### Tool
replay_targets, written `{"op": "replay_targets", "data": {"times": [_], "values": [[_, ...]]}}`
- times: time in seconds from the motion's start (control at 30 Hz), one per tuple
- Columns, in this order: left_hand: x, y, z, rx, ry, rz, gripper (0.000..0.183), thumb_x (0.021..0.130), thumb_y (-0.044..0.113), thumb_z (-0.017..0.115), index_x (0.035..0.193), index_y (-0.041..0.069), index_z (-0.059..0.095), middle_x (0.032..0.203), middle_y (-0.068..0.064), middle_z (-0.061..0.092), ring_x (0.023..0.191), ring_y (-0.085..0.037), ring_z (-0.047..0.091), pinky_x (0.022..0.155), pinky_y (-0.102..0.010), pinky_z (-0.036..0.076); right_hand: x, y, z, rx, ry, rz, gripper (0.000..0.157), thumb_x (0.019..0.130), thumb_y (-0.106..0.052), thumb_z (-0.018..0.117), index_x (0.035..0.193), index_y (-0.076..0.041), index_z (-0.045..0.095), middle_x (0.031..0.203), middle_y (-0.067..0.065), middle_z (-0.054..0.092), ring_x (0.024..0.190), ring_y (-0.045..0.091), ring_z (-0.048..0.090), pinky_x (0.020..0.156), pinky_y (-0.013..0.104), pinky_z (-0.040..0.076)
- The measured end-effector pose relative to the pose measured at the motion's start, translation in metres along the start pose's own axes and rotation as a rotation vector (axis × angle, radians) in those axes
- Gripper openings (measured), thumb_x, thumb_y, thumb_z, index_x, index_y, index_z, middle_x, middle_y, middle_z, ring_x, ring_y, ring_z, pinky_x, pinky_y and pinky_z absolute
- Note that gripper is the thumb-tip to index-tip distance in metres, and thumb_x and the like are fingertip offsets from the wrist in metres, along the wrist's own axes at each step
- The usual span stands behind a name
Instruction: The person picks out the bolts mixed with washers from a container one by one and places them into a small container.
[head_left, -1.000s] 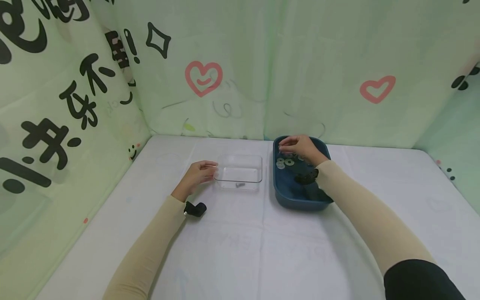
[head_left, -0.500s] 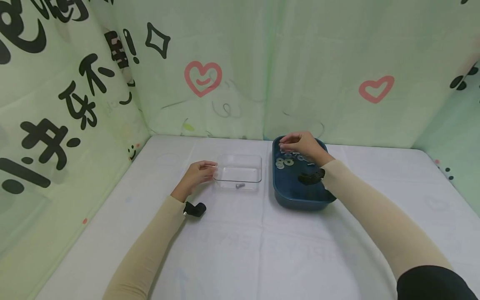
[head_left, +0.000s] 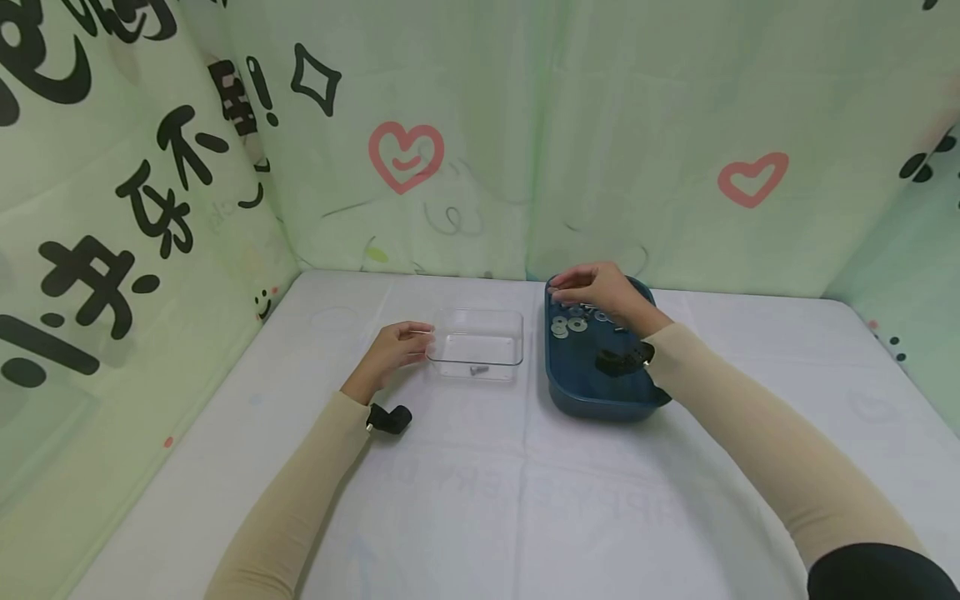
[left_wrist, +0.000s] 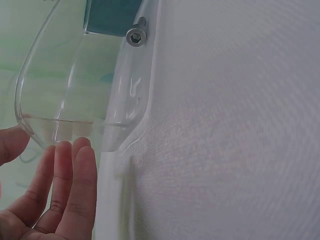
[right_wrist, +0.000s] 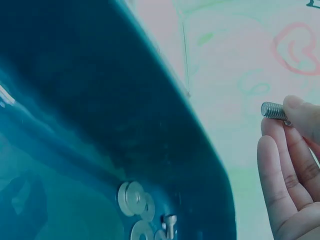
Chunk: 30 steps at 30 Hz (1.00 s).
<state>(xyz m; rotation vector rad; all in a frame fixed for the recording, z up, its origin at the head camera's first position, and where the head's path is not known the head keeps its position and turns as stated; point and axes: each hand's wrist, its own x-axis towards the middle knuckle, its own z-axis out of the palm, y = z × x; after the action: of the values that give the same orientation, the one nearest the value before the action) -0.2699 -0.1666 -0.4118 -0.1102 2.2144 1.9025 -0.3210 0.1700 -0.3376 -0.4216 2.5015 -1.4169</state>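
Observation:
My left hand (head_left: 397,354) rests straight fingertips against the near end wall of a clear plastic box (left_wrist: 75,90), with the thumb by its rim. One socket-head bolt (left_wrist: 136,35) lies inside that box. Between thumb and fingers, my right hand (right_wrist: 295,160) pinches a bolt (right_wrist: 273,110), its threaded end sticking out. In the head view the right hand (head_left: 600,290) is over the far left part of a deep blue tub (head_left: 600,408), where the pinched bolt is too small to make out. Flat washers (right_wrist: 135,197) and another bolt (right_wrist: 170,225) lie in the tub.
Both containers stand side by side on a table with a white cloth (head_left: 450,483), the tub to the right. A pale green printed curtain (head_left: 480,125) rises behind the table and along its sides.
The right hand has risen slightly and shifted left toward the tub's far left rim, uncovering more of the metal parts. My left hand and the clear box stay in place.

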Motion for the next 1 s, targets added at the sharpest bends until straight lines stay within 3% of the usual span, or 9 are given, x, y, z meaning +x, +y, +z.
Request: {"op": "replay_targets", "data": {"times": [0.13, 0.23, 0.5, 0.63, 0.83, 1.0], "values": [[-0.001, 0.001, 0.000, 0.007, 0.000, -0.001, 0.038, 0.093, 0.009, 0.056, 0.129, -0.003, 0.051, 0.116, -0.011, 0.059, 0.082, -0.004, 0.059, 0.082, -0.021, 0.053, 0.000, -0.006, 0.004, -0.012, -0.011, -0.003, 0.038, 0.087, -0.019, 0.068, 0.119, 0.000, 0.061, 0.115, 0.013, 0.066, 0.095, 0.014, 0.065, 0.091, 0.033, 0.053], [-0.001, 0.001, 0.000, 0.016, -0.001, -0.002, 0.038, 0.093, 0.009, 0.056, 0.129, -0.003, 0.051, 0.118, -0.012, 0.058, 0.083, -0.004, 0.059, 0.085, -0.023, 0.053, 0.000, -0.009, 0.007, -0.013, -0.017, 0.000, 0.038, 0.087, -0.019, 0.068, 0.119, -0.001, 0.062, 0.118, 0.015, 0.065, 0.096, 0.013, 0.064, 0.092, 0.033, 0.053], [0.000, -0.001, 0.000, 0.023, -0.007, 0.007, 0.039, 0.093, 0.011, 0.057, 0.129, -0.004, 0.050, 0.118, -0.013, 0.059, 0.083, -0.005, 0.059, 0.087, -0.025, 0.054, 0.004, -0.020, 0.020, 0.010, -0.040, -0.019, 0.035, 0.087, -0.015, 0.067, 0.118, 0.000, 0.062, 0.117, 0.016, 0.065, 0.100, 0.020, 0.064, 0.099, 0.043, 0.048], [-0.001, -0.001, 0.000, 0.026, -0.008, 0.008, 0.039, 0.093, 0.011, 0.056, 0.129, -0.004, 0.050, 0.119, -0.014, 0.058, 0.083, -0.004, 0.059, 0.086, -0.025, 0.054, 0.010, -0.023, 0.028, 0.015, -0.044, -0.022, 0.033, 0.087, -0.014, 0.067, 0.117, -0.001, 0.063, 0.115, 0.014, 0.066, 0.097, 0.017, 0.065, 0.101, 0.044, 0.046], [-0.002, 0.001, 0.000, 0.028, 0.000, 0.000, 0.038, 0.094, 0.011, 0.056, 0.129, -0.003, 0.051, 0.120, -0.015, 0.057, 0.084, -0.004, 0.059, 0.085, -0.024, 0.054, 0.016, -0.029, 0.041, 0.042, -0.073, -0.035, 0.032, 0.087, -0.011, 0.066, 0.117, 0.000, 0.063, 0.118, 0.018, 0.065, 0.106, 0.027, 0.063, 0.103, 0.044, 0.044], [-0.002, 0.002, 0.001, 0.026, 0.005, -0.006, 0.037, 0.094, 0.010, 0.056, 0.128, -0.003, 0.052, 0.120, -0.015, 0.058, 0.082, -0.004, 0.059, 0.084, -0.023, 0.054, 0.021, -0.032, 0.050, 0.088, -0.089, -0.034, 0.030, 0.087, -0.007, 0.065, 0.115, 0.002, 0.063, 0.118, 0.021, 0.064, 0.103, 0.024, 0.064, 0.101, 0.045, 0.046]]}}
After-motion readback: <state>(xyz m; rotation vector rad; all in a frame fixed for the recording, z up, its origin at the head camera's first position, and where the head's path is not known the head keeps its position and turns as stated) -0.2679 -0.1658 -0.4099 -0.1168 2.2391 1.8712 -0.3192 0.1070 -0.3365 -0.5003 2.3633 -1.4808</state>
